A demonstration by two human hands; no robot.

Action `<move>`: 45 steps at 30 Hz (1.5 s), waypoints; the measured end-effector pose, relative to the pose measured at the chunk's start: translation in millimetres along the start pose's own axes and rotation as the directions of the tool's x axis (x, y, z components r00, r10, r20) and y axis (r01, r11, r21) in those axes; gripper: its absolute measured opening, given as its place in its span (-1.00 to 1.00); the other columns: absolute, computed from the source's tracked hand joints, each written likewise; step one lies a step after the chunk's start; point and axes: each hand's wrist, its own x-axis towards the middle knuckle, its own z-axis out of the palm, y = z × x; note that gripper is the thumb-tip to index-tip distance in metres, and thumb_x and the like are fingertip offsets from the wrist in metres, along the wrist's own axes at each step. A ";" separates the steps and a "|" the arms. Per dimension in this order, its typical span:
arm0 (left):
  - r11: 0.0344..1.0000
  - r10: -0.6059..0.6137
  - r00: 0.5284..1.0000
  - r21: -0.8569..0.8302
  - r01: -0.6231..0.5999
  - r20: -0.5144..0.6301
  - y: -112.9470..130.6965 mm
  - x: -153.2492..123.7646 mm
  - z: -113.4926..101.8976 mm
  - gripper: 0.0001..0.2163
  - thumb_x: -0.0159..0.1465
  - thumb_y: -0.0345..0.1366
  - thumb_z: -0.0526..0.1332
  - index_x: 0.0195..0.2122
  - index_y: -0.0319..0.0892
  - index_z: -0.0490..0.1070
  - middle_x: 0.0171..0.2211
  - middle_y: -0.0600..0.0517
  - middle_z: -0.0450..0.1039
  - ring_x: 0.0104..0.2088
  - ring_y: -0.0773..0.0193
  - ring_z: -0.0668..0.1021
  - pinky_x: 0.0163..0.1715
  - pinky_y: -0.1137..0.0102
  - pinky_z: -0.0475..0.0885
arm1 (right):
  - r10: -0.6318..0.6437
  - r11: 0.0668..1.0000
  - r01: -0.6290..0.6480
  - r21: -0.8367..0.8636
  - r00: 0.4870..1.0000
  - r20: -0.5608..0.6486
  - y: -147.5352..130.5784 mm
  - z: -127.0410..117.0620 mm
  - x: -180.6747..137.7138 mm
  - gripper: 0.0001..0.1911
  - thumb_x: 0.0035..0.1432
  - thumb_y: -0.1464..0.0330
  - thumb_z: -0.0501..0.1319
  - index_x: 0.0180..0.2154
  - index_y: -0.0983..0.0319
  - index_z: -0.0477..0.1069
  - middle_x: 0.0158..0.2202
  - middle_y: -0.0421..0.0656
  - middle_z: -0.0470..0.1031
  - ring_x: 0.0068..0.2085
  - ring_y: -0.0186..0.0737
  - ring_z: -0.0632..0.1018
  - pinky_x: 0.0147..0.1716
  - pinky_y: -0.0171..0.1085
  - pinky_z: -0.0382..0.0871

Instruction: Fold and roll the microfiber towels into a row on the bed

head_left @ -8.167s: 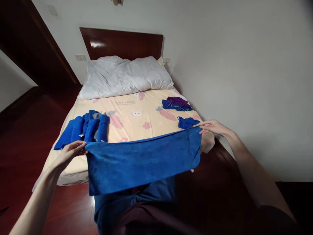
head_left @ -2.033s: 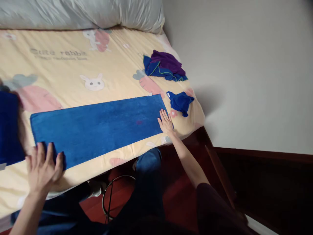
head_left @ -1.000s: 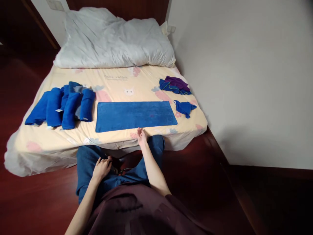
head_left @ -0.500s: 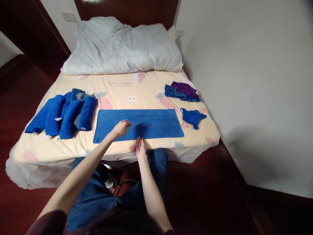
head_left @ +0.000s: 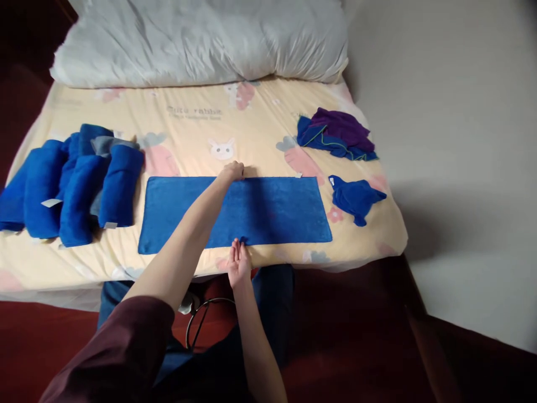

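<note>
A blue towel [head_left: 285, 212] lies flat and spread lengthwise across the front of the bed. My left hand [head_left: 235, 169] reaches over it to the middle of its far edge. Its fingers are curled closed there; whether cloth is pinched in them is hidden. At the near edge, my right hand [head_left: 239, 264] is turned palm up with its fingers stretched out, the tips touching or just short of the towel's border, where a small dark ruck shows.
Several rolled blue towels [head_left: 81, 190] are heaped at the left. A crumpled blue cloth [head_left: 356, 198] lies at the right, with a purple and blue cloth pile [head_left: 338, 134] behind it. A large white pillow or quilt [head_left: 201, 45] spans the back; a wall [head_left: 453, 140] stands at the right.
My left hand has moved forward from above the towel's middle to its far edge. My right hand stays at the near edge. The view has tilted down and come closer.
</note>
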 end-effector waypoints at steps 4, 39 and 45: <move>0.999 -0.037 0.999 0.007 0.037 0.006 2.8 1.4 -3.2 -0.59 0.17 -0.26 0.39 0.03 -0.29 0.54 -0.02 -0.28 0.50 0.09 -0.11 0.52 0.13 0.11 0.42 | -0.001 1.000 0.001 0.010 1.000 -0.013 -3.9 5.7 -4.5 -0.86 0.34 0.29 0.21 -0.13 0.14 0.51 0.07 -0.09 0.61 0.21 -0.26 0.54 0.21 -0.15 0.51; 0.462 0.018 0.886 -0.783 -0.418 -0.463 8.4 -207.5 -174.1 -0.93 0.32 -0.42 0.30 -0.26 -0.31 0.44 -0.48 0.05 0.48 -0.47 0.36 0.58 -0.10 0.24 0.58 | -0.908 0.254 0.854 -0.454 0.373 0.193 -150.7 41.3 -113.6 -0.36 0.15 -0.14 0.23 -0.15 0.33 0.50 -0.25 0.05 0.65 -0.26 -0.10 0.65 -0.17 -0.13 0.58; 0.278 0.059 0.761 -0.721 -0.634 -0.646 -5.7 -283.1 -239.1 -0.76 0.19 -0.39 0.46 -0.21 -0.30 0.45 -0.49 0.07 0.50 -0.40 0.33 0.61 -0.03 0.18 0.57 | -0.906 -0.027 0.973 -0.228 0.073 0.418 -265.2 103.7 -161.5 -0.35 0.03 -0.12 0.38 -0.12 0.31 0.48 -0.17 0.05 0.63 -0.11 -0.07 0.66 -0.03 -0.10 0.58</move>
